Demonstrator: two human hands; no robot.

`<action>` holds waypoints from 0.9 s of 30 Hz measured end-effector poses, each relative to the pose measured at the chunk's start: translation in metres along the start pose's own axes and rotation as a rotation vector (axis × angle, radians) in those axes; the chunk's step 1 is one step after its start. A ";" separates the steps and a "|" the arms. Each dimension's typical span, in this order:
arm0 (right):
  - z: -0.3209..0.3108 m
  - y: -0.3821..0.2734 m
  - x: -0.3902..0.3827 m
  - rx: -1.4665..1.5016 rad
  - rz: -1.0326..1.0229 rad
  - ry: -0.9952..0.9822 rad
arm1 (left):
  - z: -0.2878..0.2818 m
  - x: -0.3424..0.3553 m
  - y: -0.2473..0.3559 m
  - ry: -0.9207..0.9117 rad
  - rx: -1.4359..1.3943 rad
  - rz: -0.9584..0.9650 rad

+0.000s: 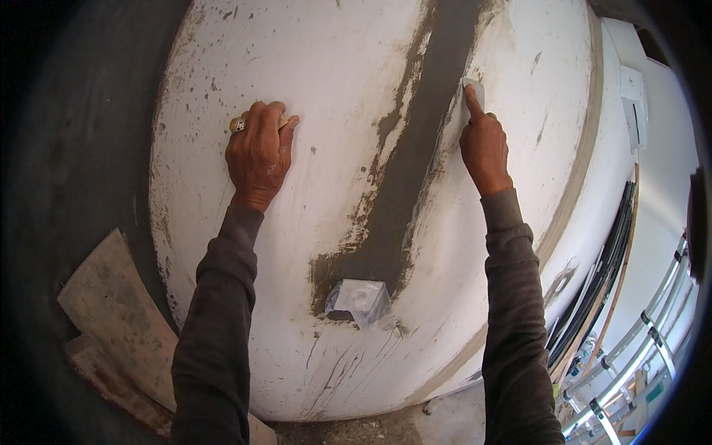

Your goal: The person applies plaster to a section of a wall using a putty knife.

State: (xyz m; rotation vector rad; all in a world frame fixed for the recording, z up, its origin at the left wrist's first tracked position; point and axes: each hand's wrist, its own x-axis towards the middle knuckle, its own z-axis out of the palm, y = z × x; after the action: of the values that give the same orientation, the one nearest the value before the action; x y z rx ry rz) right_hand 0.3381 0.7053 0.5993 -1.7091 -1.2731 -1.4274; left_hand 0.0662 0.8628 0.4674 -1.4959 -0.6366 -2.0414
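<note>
A white, stained wall (pixel 334 133) fills the middle, with a grey plaster strip (pixel 400 170) running down it to a box (pixel 354 297) wrapped in clear plastic, low on the wall. My left hand (pixel 259 148) is against the wall left of the strip, fingers curled round a small tan item, mostly hidden, that I cannot make out. A ring shows on it. My right hand (pixel 486 144) is at the strip's right edge, gripping a flat scraper, its forefinger stretched along the pale blade (pixel 477 94).
Boards (pixel 115 304) lean at the lower left by a dark grey wall (pixel 89 133). On the right are long dark pipes (pixel 601 274), wooden lengths and an aluminium ladder (pixel 653 326). A white box (pixel 632 107) is fixed high on the right. The floor (pixel 356 434) shows at the bottom.
</note>
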 end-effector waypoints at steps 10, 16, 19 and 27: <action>0.012 -0.015 -0.003 0.014 0.054 0.033 | 0.000 0.002 0.000 -0.015 0.011 -0.013; 0.010 -0.007 0.024 0.052 0.023 0.095 | 0.001 0.002 0.004 -0.012 -0.022 -0.016; 0.015 -0.012 0.008 0.059 0.046 0.037 | -0.001 0.001 -0.001 -0.008 -0.012 -0.004; 0.000 -0.002 0.038 0.171 -0.010 0.093 | 0.003 0.003 0.003 0.067 -0.045 0.014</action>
State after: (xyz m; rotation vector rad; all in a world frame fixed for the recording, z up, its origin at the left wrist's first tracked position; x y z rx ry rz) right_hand 0.3349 0.7179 0.6353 -1.5079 -1.3145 -1.3462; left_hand 0.0698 0.8622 0.4714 -1.4459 -0.5556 -2.0983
